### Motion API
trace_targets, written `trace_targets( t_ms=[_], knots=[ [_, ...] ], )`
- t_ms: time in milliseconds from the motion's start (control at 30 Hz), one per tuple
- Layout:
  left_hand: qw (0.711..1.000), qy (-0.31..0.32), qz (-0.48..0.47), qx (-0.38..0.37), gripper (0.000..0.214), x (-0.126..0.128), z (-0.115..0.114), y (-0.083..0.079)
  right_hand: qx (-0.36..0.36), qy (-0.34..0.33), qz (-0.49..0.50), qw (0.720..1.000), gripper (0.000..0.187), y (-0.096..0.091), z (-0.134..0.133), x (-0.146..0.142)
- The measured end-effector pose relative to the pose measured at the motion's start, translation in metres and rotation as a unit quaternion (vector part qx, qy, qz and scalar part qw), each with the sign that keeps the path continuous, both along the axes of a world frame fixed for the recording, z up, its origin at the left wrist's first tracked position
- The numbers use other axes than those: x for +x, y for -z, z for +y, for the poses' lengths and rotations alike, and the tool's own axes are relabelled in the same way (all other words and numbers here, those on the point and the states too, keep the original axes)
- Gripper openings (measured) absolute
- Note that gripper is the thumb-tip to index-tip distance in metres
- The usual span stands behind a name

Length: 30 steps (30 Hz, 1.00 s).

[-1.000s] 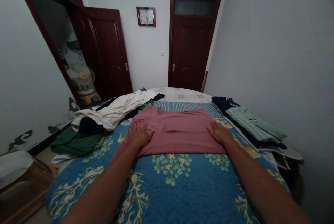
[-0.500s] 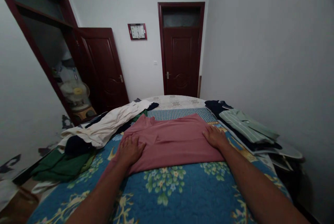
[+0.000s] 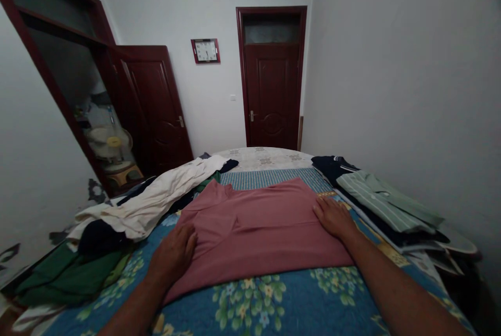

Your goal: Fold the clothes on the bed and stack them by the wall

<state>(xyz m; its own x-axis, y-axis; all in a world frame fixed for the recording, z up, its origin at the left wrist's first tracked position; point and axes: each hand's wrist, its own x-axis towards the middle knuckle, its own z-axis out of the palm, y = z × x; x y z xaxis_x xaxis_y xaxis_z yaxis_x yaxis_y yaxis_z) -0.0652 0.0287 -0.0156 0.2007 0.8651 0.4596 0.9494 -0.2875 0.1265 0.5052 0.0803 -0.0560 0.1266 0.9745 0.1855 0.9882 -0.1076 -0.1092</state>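
A pink shirt [image 3: 270, 226] lies folded lengthwise across the bed, its collar towards the back left. At the shirt's left edge, my left hand [image 3: 174, 252] has its fingers bent and close together on the fabric; the fingertips are partly hidden. My right hand [image 3: 334, 216] rests on the shirt's right end with the fingers stretched out and the palm down. Some creases run along the middle of the cloth.
A loose heap with a cream garment [image 3: 164, 190] and a green garment [image 3: 62, 273] lies on the left. Folded clothes, topped by a striped light green shirt [image 3: 383, 200], are stacked on the right. Beneath everything is a blue flowered bedspread [image 3: 297, 310].
My left hand has slid left and nearer to me, from lying flat on the shirt to its edge, with the fingers drawn in. My right hand stays at the right end. The view has shifted slightly.
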Motion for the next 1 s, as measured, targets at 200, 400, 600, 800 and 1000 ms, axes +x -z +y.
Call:
trace_targets(
  t_ms=[200, 400, 600, 800, 1000],
  knots=[
    [0.999, 0.004, 0.005, 0.031, 0.04, -0.01, -0.007, -0.001, 0.0, -0.009, -0.013, 1.0, 0.063, -0.003, -0.002, 0.001],
    [0.999, -0.016, 0.019, 0.047, 0.039, -0.047, -0.021, -0.011, 0.003, -0.008, -0.032, 0.999, 0.062, -0.004, -0.001, 0.003],
    [0.996, -0.062, 0.01, 0.062, 0.044, -0.056, 0.006, -0.032, -0.077, -0.02, -0.022, 0.997, 0.058, -0.04, 0.018, -0.001],
    [0.991, -0.116, -0.04, -0.049, 0.053, -0.029, 0.091, -0.069, -0.105, 0.048, -0.018, 0.993, 0.046, -0.075, 0.055, -0.012],
    [0.981, -0.118, -0.061, -0.14, 0.047, 0.003, 0.169, -0.061, -0.016, 0.05, 0.077, 0.996, 0.049, -0.07, 0.094, -0.023]
  ],
)
